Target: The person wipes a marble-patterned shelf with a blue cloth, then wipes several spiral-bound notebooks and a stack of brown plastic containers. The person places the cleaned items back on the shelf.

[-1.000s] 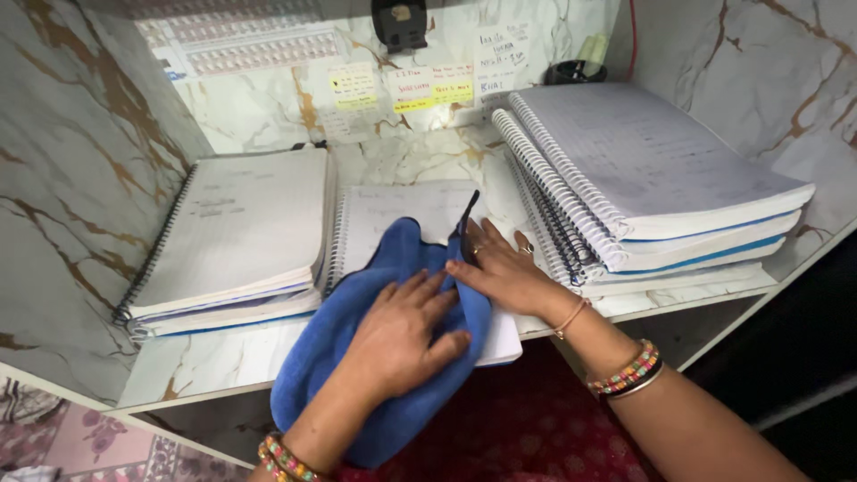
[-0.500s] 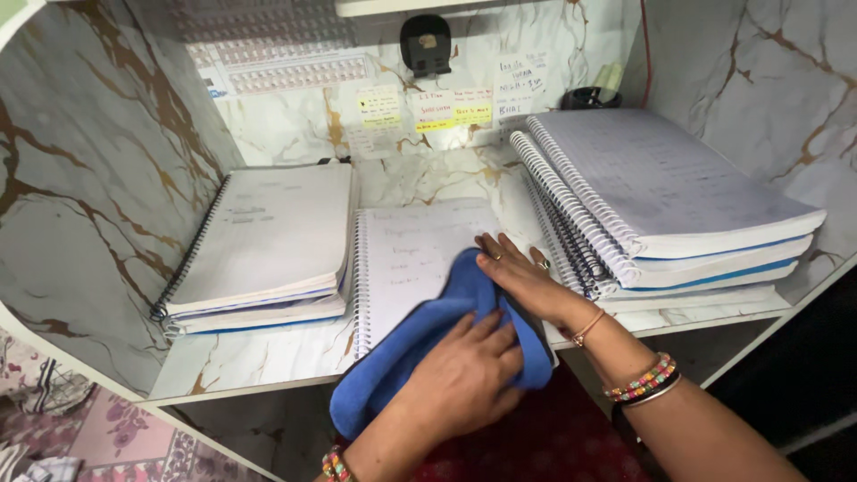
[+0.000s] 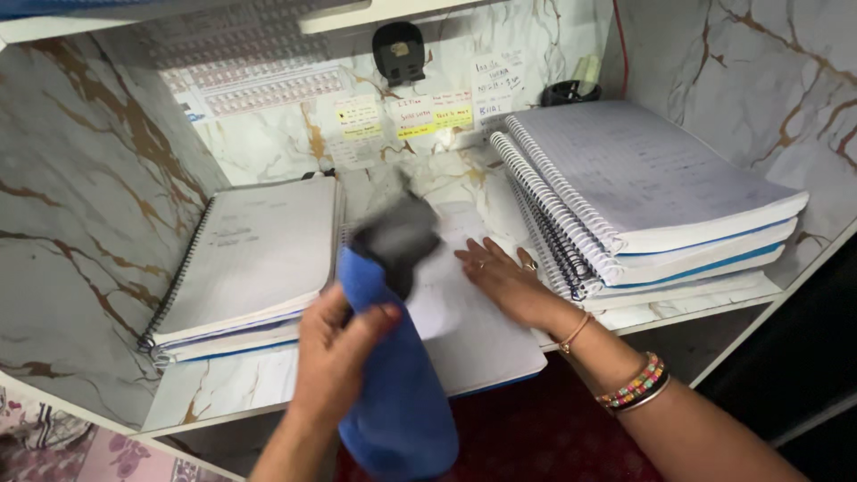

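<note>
Since half a second ago, the left hand (image 3: 335, 357) has lifted the blue cloth (image 3: 393, 384) up from the page, where before it lay flat under both hands. Now the fingers of this hand are closed around the bunched cloth, and a dark blurred object (image 3: 395, 239) sits at the top of it; I cannot tell what it is. The cloth hangs down below the hand, in front of the shelf edge.

The right hand (image 3: 500, 278) is spread flat, palm down, on the open middle notebook (image 3: 473, 330), just right of the cloth. Further right of it is the stack of spiral notebooks (image 3: 643, 196), almost touching the fingers. Left of the left hand lies another pile of notebooks (image 3: 250, 259) on the marble shelf (image 3: 223, 393).

To do the wiping well, I think the flat hand should press the page firmly so it does not wrinkle, and the cloth should be folded smooth and moved away from the spiral binding, not into it.
</note>
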